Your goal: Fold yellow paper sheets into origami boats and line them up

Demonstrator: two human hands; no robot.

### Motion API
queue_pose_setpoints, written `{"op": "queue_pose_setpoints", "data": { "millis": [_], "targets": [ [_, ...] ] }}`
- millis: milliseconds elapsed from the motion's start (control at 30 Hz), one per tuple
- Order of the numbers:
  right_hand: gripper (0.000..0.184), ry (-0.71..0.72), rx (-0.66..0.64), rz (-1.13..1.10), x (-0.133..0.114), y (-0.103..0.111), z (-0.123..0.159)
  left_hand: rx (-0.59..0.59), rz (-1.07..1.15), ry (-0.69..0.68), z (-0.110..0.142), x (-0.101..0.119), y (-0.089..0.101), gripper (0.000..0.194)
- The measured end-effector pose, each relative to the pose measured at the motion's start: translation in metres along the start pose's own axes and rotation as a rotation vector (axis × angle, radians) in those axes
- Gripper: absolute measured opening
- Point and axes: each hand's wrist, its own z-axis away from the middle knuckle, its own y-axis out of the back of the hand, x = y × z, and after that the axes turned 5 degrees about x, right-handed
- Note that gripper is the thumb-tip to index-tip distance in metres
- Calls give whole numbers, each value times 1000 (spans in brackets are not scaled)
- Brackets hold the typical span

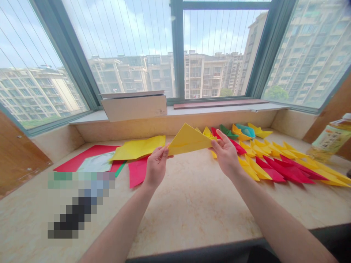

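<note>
Between my two hands, a sheet of yellow paper folded into a triangle (189, 140) is held up above the counter, its peak pointing away from me. My left hand (157, 166) pinches its left corner, thumb on top. At the right corner my right hand (226, 153) grips it between thumb and fingers, with the index finger stretched upward. Beyond and beside my right hand stand several folded paper boats, such as a dark green boat (228, 132) and a crimson boat (270, 170). Behind my left hand lies flat yellow paper (141, 148) over a pink-red sheet (138, 171).
Pale marble-patterned counter (186, 219) runs below the window. On the sill stands a white box (135, 107). A bottle of yellow liquid (331, 137) is at the right, near rows of yellow boats (257, 149). Red paper (82, 157) and a pixelated patch lie left.
</note>
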Motion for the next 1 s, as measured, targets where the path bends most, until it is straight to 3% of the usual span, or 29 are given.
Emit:
{"op": "queue_pose_setpoints", "data": {
  "millis": [167, 267, 467, 567, 667, 767, 1000],
  "targets": [
    [31, -14, 63, 62, 5, 0, 0, 123, 65, 122, -2, -2, 1, 44],
    [30, -7, 82, 84, 6, -1, 0, 198, 121, 186, -4, 0, 1, 41],
    [31, -10, 64, 138, 5, -3, 2, 173, 263, 352, -4, 3, -1, 30],
    [32, -14, 86, 148, 6, -2, 2, 134, 250, 288, 0, 7, -3, 33],
    [32, -13, 102, 157, 7, -2, 2, 148, 143, 136, 3, 11, -5, 36],
    [30, -16, 108, 145, 8, -3, 2, 172, 38, 3, 4, 11, -5, 28],
    [29, -50, 114, 34, 11, -4, 3, 148, 150, 149, 1, 6, -6, 34]
  ]
}}
